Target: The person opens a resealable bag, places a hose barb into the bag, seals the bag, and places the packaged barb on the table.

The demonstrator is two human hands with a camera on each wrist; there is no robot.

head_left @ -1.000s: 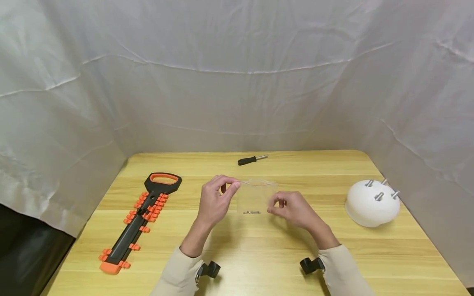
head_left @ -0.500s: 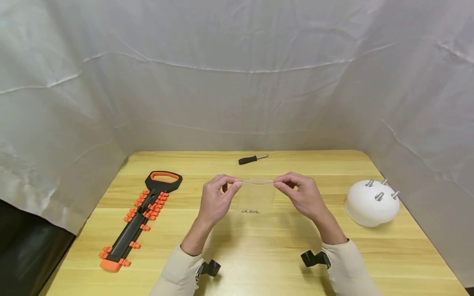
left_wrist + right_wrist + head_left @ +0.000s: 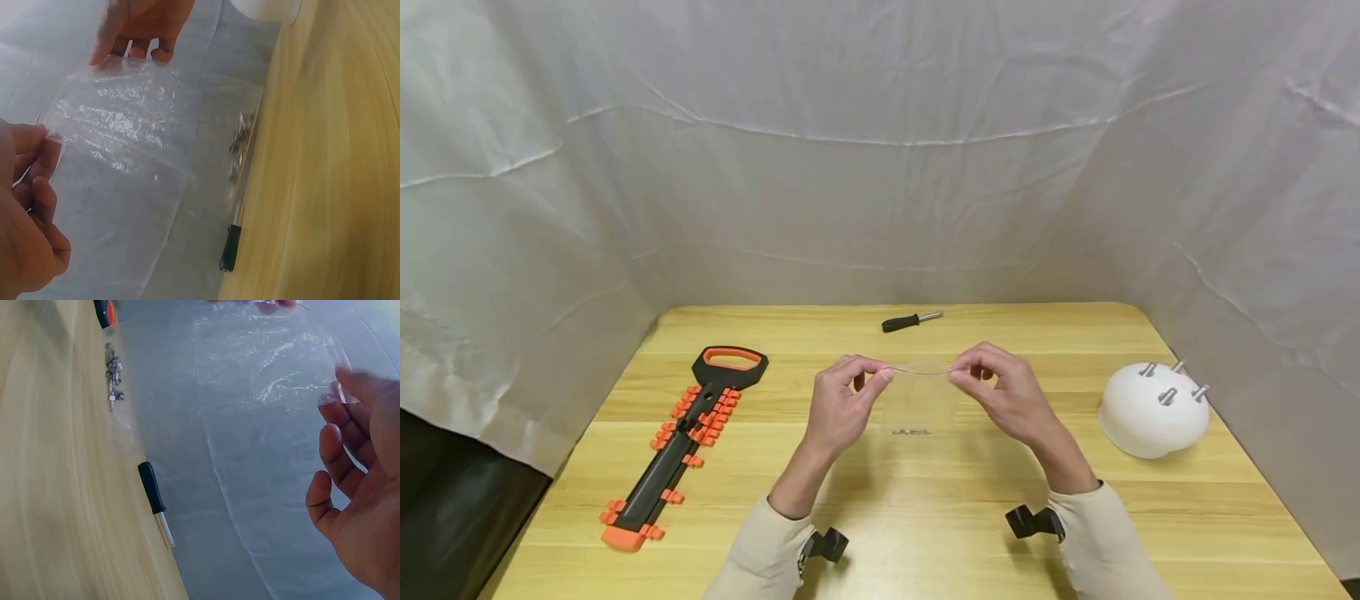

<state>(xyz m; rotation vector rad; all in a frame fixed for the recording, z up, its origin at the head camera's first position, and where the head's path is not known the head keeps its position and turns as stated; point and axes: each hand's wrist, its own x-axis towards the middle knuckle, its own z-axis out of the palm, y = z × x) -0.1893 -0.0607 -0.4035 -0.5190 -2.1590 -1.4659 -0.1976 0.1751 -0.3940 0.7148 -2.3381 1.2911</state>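
Note:
A clear zip bag [image 3: 921, 400] hangs upright between both hands above the table, its top edge drawn fairly straight. Small metal parts, apparently screws [image 3: 912, 432], lie along its bottom; they also show in the left wrist view as a dark cluster [image 3: 239, 144] and in the right wrist view as shiny hardware [image 3: 113, 372]. My left hand [image 3: 846, 402] pinches the bag's top left corner between thumb and forefinger. At the top right corner my right hand [image 3: 1006, 392] pinches the same edge, its other fingers loosely bent in the right wrist view.
Behind the bag lies a black-handled screwdriver [image 3: 901, 323]. A black rack with orange clips and a handle [image 3: 688, 446] lies at left. On the right stands a white rounded object [image 3: 1152, 421] with several metal posts. Grey sheeting [image 3: 880, 200] surrounds the wooden table [image 3: 917, 517].
My right hand rose from the bag's lower right side to its top corner and took hold there. The bag's mouth, earlier gaping, now looks flatter. My left hand stayed nearly still.

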